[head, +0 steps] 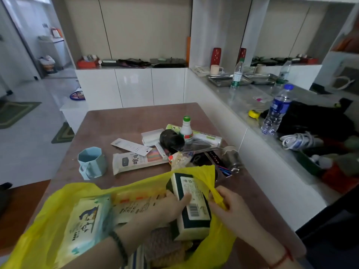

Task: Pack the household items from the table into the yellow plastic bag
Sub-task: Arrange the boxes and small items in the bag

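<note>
While the left hand (161,208) grips a green-and-white pack (191,208) inside the yellow plastic bag (48,210), the right hand (231,208) pinches the bag's rim.
Both sets of fingers (185,199) are curled in a grasp. The bag lies at the brown surface's (116,121) near edge; a blue cup (92,163) stands near the left edge, loose packets (136,162) at the centre, white cabinets (134,86) behind.

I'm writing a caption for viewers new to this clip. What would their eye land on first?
The bright yellow plastic bag fills the foreground; the left hand grips a white and dark green rectangular sponge pack in its mouth while the right hand pinches its rim. Behind, on the brown table, a light blue faceted plastic cup stands left of a heap around an upright white green-capped plastic bottle.
</note>
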{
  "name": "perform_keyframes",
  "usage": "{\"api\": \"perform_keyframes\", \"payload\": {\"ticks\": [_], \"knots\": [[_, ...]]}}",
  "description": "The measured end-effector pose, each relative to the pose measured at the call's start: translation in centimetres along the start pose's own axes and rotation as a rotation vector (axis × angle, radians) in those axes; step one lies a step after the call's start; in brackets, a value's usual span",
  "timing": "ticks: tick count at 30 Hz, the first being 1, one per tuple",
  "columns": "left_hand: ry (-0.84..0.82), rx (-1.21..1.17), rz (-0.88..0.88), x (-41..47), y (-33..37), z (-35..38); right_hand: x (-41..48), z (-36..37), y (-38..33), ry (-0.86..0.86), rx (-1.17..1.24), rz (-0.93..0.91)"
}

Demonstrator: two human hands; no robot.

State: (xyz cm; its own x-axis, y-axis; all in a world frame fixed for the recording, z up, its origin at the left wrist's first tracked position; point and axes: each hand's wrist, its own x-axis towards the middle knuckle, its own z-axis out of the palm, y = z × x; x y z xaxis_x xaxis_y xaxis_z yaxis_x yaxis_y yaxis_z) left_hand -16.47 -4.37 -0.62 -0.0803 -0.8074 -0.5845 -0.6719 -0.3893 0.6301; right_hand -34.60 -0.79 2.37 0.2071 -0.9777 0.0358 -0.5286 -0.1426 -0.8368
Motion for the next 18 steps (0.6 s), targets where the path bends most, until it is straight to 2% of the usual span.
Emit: {"api": "perform_keyframes", "payload": {"ticks": [2,3,4,6,8,9,11,13,15,17,18], "knots": [[-0.041,0.074,0.044,-0.1,-0.2,-1.0,0.6,-1.2,0.4,-0.089,0.016,0.010],[-0.011,0.107,0.080,-0.6,0.1,-1.8,0.9,-1.9,0.7,-0.142,0.013,0.014],[0.084,0.141,0.129,-0.9,0.3,-2.8,1.4,-2.5,1.2,-0.179,-0.007,0.009],[0.400,0.276,0.249,-1.7,1.1,-5.1,2.4,-3.7,2.0,-0.180,-0.079,-0.012],[0.637,0.625,0.311,-1.4,0.8,-7.5,3.5,-4.7,2.8,-0.148,-0.061,-0.037],[0.655,0.807,0.259,-0.6,0.1,-8.6,3.9,-5.0,2.9,-0.148,-0.034,-0.053],[0.540,0.932,0.098,0.3,-1.4,-10.0,4.5,-5.4,3.0,-0.166,0.010,-0.081],[0.536,0.722,0.100,0.2,-2.4,-11.0,4.8,-5.6,2.8,-0.149,0.074,-0.126],[0.602,0.368,0.227,-0.2,-2.7,-11.7,5.2,-6.3,2.3,-0.080,0.217,-0.142],[0.461,0.355,0.314,-0.8,-2.5,-12.1,5.5,-6.8,1.7,-0.024,0.376,-0.159],[0.356,0.477,0.285,-0.8,-2.5,-11.6,5.6,-7.0,1.4,-0.030,0.429,-0.180]]}}
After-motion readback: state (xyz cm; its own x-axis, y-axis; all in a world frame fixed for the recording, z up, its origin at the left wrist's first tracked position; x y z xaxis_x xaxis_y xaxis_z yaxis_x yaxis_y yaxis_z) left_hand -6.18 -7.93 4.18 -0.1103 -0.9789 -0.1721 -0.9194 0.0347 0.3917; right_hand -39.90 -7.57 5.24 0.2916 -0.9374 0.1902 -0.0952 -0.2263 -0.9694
